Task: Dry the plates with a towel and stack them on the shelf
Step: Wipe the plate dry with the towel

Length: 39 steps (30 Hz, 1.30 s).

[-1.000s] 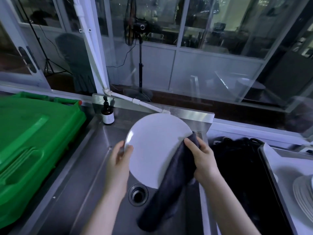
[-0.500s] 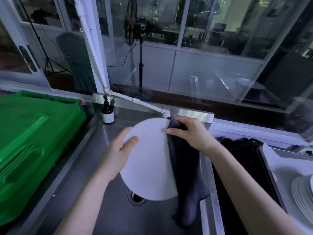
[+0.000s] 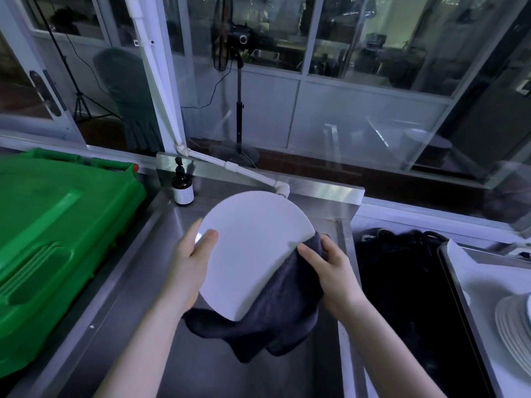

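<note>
Over the steel sink (image 3: 135, 305), I see through the head camera a white plate (image 3: 253, 254) held up on a tilt, its face turned towards me. My view shows the left hand (image 3: 189, 262) gripping the plate's left rim, thumb laid on the face and fingers tucked behind. The right hand (image 3: 330, 271) is closed round a dark towel (image 3: 275, 320), pinching it over the plate's lower right edge; the rest of the cloth hangs in folds below the plate. A brown pump bottle (image 3: 182, 188) stands at the sink's back left corner, beside a green bin (image 3: 57, 239). At the far right a stack of plates (image 3: 514, 326) sits on a tray (image 3: 448, 271) on the worktop.
</note>
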{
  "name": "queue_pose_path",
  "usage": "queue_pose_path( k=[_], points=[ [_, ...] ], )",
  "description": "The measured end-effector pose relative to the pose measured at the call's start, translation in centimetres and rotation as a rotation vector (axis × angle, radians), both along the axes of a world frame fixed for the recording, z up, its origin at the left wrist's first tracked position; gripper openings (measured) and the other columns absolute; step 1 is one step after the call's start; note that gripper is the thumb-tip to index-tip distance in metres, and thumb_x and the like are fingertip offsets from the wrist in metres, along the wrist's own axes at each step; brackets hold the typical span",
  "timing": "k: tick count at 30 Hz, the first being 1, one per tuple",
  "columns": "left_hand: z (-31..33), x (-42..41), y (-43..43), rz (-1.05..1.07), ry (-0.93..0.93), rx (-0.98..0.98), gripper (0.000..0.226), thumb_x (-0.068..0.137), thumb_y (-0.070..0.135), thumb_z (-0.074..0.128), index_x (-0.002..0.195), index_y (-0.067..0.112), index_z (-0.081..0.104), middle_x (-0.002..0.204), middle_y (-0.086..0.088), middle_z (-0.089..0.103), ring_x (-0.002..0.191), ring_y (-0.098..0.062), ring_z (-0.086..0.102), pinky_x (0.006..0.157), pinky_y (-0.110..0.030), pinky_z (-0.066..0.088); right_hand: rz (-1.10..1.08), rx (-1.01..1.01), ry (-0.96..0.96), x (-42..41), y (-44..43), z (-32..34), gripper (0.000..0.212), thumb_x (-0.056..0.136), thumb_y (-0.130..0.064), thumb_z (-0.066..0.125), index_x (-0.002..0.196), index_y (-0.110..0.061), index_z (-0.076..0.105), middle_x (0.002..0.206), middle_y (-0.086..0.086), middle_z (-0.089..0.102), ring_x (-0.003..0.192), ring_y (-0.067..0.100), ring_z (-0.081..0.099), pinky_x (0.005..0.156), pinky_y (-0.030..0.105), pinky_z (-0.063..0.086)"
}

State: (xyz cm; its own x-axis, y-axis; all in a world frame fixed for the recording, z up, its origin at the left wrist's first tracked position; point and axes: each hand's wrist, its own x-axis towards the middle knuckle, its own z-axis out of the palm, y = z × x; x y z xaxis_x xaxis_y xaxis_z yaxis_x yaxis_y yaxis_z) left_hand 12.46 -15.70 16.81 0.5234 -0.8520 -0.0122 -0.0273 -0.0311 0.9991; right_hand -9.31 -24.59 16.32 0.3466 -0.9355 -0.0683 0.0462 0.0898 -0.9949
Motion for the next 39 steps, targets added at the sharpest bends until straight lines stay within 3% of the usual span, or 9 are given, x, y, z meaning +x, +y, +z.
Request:
queue_pose_path(
  k=[5,7,9,14,17,20,24,33,39],
  points=[
    [2.6,2.2,-1.2,-0.314,-0.257,0.118,0.028,0.104,0.03,0.052,0.128,0.043,0.059,0.121,0.019,0.069,0.116,-0.003,0.062,0.106,-0.031,0.044,0.24,-0.261,0.166,0.0,-2.6,3.3,0.007,0.089,-0.019,0.069,0.092,-0.025,0.071,0.091,-0.01,0.072,0.089,0.003,0.063,0.083,0.02,0.05],
    [3.5,1.7,-1.7,-0.457,-0.447,0.141,0.021,0.103,0.027,0.055,0.114,0.043,0.061,0.105,0.028,0.068,0.098,0.011,0.06,0.089,-0.008,0.042,0.37,-0.411,0.333,0.9,-3.0,4.8,0.019,0.088,-0.017,0.07,0.079,-0.033,0.068,0.078,-0.02,0.066,0.078,-0.005,0.057,0.075,0.014,0.045],
    [3.9,1.0,-2.2,-0.502,-0.531,0.139,0.017,0.1,0.026,0.06,0.101,0.042,0.059,0.097,0.031,0.064,0.086,0.014,0.057,0.071,-0.004,0.039,0.451,-0.467,0.414,1.6,-3.1,5.3,0.035,0.088,-0.013,0.07,0.068,-0.04,0.063,0.067,-0.025,0.058,0.068,-0.011,0.049,0.068,0.011,0.039],
    [1.7,0.6,-0.9,0.018,-0.095,0.008,0.022,0.078,0.043,0.073,0.099,0.042,0.066,0.095,0.023,0.071,0.087,-0.002,0.065,0.074,-0.024,0.049,0.219,-0.478,0.295,0.9,-3.1,4.3,0.015,0.088,-0.015,0.07,0.076,-0.024,0.069,0.072,-0.017,0.063,0.071,-0.004,0.053,0.069,0.015,0.044],
    [-0.9,-2.5,0.4,0.314,0.149,-0.079,0.019,0.08,0.038,0.069,0.098,0.043,0.067,0.093,0.018,0.074,0.084,-0.002,0.067,0.074,-0.027,0.05,-0.138,-0.151,0.015,1.1,-1.6,2.1,0.01,0.088,-0.018,0.07,0.079,-0.018,0.07,0.077,-0.006,0.069,0.077,0.006,0.06,0.073,0.025,0.05],
    [-2.3,-4.2,-0.4,0.372,0.309,-0.097,0.037,0.094,0.029,0.068,0.128,0.04,0.057,0.126,0.02,0.065,0.108,0.011,0.059,0.096,-0.024,0.044,-0.277,0.128,-0.171,2.2,0.8,-0.5,0.01,0.088,-0.026,0.07,0.091,-0.016,0.073,0.093,0.002,0.075,0.09,0.014,0.068,0.081,0.032,0.054],
    [-2.0,-2.5,-1.1,0.259,0.258,-0.034,0.044,0.101,0.028,0.059,0.144,0.031,0.048,0.138,0.015,0.059,0.123,0.004,0.054,0.115,-0.035,0.036,-0.239,0.128,-0.166,2.0,1.0,-0.4,0.013,0.089,-0.026,0.068,0.092,-0.014,0.072,0.094,0.004,0.074,0.092,0.016,0.067,0.082,0.034,0.052],
    [2.5,0.9,-0.4,-0.127,-0.164,-0.058,0.031,0.097,0.025,0.065,0.126,0.037,0.064,0.119,0.02,0.07,0.111,0.002,0.063,0.105,-0.035,0.046,0.297,-0.615,0.483,2.2,-4.3,8.2,0.013,0.088,-0.026,0.071,0.082,-0.017,0.063,0.073,-0.015,0.058,0.072,-0.005,0.049,0.071,0.013,0.039],
    [2.7,0.0,0.0,-0.036,-0.044,-0.129,0.032,0.098,0.016,0.063,0.112,0.043,0.068,0.113,0.022,0.072,0.112,-0.001,0.064,0.099,-0.031,0.048,0.253,-0.475,0.342,1.9,-3.9,7.2,0.01,0.088,-0.022,0.071,0.087,-0.013,0.067,0.077,-0.003,0.063,0.076,0.002,0.054,0.072,0.017,0.044]
  ],
)
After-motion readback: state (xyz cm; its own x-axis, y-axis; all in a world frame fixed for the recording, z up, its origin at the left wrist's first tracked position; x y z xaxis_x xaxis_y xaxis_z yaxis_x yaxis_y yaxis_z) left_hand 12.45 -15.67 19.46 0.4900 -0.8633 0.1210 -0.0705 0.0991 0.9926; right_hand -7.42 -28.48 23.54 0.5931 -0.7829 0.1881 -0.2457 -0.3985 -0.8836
